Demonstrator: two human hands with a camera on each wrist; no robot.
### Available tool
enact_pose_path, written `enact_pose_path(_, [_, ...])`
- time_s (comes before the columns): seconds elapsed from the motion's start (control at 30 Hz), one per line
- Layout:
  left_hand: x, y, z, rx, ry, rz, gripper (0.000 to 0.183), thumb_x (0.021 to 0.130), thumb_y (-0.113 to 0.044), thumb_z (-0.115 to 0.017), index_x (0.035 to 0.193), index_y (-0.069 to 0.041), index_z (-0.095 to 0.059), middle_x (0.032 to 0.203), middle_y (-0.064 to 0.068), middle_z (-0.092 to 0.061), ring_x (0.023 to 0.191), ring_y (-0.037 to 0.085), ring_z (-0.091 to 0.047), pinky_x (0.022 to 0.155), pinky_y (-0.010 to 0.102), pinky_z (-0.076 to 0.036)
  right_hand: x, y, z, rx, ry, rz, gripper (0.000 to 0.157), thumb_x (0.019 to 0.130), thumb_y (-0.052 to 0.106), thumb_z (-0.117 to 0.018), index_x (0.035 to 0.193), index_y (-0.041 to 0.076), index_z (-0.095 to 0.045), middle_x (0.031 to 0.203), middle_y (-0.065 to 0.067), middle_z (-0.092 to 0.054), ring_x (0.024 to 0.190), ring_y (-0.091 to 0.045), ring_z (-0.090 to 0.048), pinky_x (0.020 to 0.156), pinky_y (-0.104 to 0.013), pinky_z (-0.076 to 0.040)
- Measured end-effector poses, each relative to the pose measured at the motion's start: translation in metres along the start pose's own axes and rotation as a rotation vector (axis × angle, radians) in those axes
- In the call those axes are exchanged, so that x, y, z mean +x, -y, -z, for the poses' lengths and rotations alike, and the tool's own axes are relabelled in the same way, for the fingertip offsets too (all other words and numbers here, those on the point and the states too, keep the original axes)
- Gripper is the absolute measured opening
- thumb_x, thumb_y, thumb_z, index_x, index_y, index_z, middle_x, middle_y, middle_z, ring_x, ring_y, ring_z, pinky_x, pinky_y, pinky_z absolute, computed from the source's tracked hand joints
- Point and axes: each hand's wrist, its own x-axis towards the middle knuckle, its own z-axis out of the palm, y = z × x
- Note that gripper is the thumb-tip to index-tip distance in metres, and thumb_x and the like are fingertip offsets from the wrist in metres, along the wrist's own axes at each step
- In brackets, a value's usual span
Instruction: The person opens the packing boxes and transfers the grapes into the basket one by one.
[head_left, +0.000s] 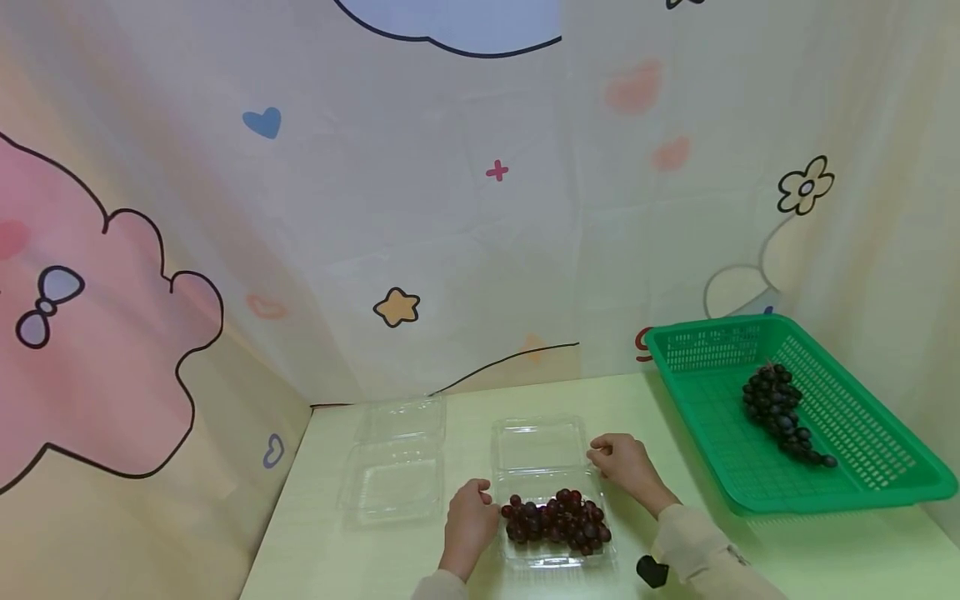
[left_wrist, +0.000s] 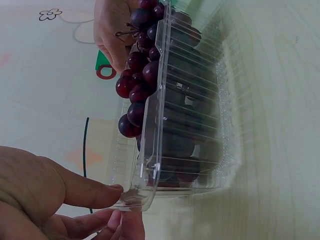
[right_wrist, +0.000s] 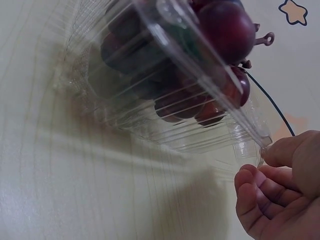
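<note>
A clear plastic clamshell box (head_left: 555,563) lies open on the table with its lid (head_left: 538,442) folded back. Dark red grapes (head_left: 558,523) in a bunch fill its base, some rising above the rim in the left wrist view. My left hand (head_left: 471,527) is at the box's left side, pinching the rim's corner between thumb and fingers, as the left wrist view shows. At the right side, my right hand (head_left: 632,471) pinches the opposite corner; thumb and curled index finger meet there in the right wrist view.
A second open clear clamshell box (head_left: 397,521) sits to the left. On the right is a green plastic basket (head_left: 708,433) with another bunch of dark grapes (head_left: 776,408) in it. A small black object (head_left: 651,572) shows by the right sleeve. Patterned cloth (head_left: 450,208) hangs behind the table.
</note>
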Motion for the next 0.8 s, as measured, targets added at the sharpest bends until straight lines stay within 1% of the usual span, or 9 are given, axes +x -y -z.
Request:
enact_pose_path(0.13, [0.0007, 0.0013, -0.0004, 0.001, -0.002, -0.014, 0.032, 0.083, 0.000, -0.069, 0.115, 0.001, -0.067, 0.087, 0.003, -0.067, 0.077, 0.022, -0.064, 0.066, 0.041, -0.052, -0.0005, 0.0003, 0.0001, -0.001, 0.001, -0.001, 0.022, 0.096, 0.005, -0.068, 0.109, -0.012, -0.069, 0.085, -0.009, -0.072, 0.064, -0.015, -0.062, 0.056, -0.029, -0.050])
enact_pose_path(0.23, [0.0011, 0.0014, -0.0004, 0.010, -0.001, -0.026, 0.032, 0.083, 0.001, -0.067, 0.114, 0.002, -0.067, 0.084, 0.003, -0.068, 0.073, 0.021, -0.063, 0.063, 0.039, -0.052, -0.0008, 0.0003, -0.0001, -0.003, -0.001, -0.004, 0.022, 0.097, 0.006, -0.067, 0.110, -0.012, -0.069, 0.087, -0.010, -0.072, 0.065, -0.015, -0.063, 0.055, -0.030, -0.051])
enact_pose_path(0.43, [0.0011, -0.0022, 0.0005, 0.047, -0.001, -0.014, 0.030, 0.083, 0.002, -0.065, 0.112, 0.002, -0.067, 0.082, 0.005, -0.065, 0.071, 0.022, -0.060, 0.061, 0.040, -0.050, -0.0013, -0.0006, -0.0006, -0.007, -0.006, 0.008, 0.023, 0.098, 0.007, -0.067, 0.111, -0.011, -0.070, 0.086, -0.010, -0.072, 0.064, -0.015, -0.063, 0.054, -0.030, -0.050])
enact_pose_path(0.7, [0.0027, -0.0007, -0.0013, 0.013, -0.008, -0.050, 0.027, 0.081, 0.006, -0.063, 0.108, 0.006, -0.065, 0.083, 0.011, -0.064, 0.077, 0.026, -0.062, 0.070, 0.043, -0.054, -0.0014, -0.0030, -0.0011, -0.012, 0.003, 0.047, 0.025, 0.097, 0.007, -0.068, 0.113, -0.012, -0.069, 0.087, -0.011, -0.073, 0.064, -0.015, -0.064, 0.054, -0.030, -0.049])
enact_pose_path(0.8, [0.0028, 0.0004, -0.0017, 0.008, 0.001, -0.046, 0.026, 0.081, 0.007, -0.063, 0.108, 0.006, -0.065, 0.083, 0.011, -0.064, 0.079, 0.026, -0.062, 0.071, 0.042, -0.054, -0.0012, -0.0040, -0.0017, -0.016, 0.006, 0.053, 0.026, 0.096, 0.007, -0.069, 0.113, -0.012, -0.069, 0.087, -0.011, -0.073, 0.064, -0.015, -0.064, 0.054, -0.029, -0.049])
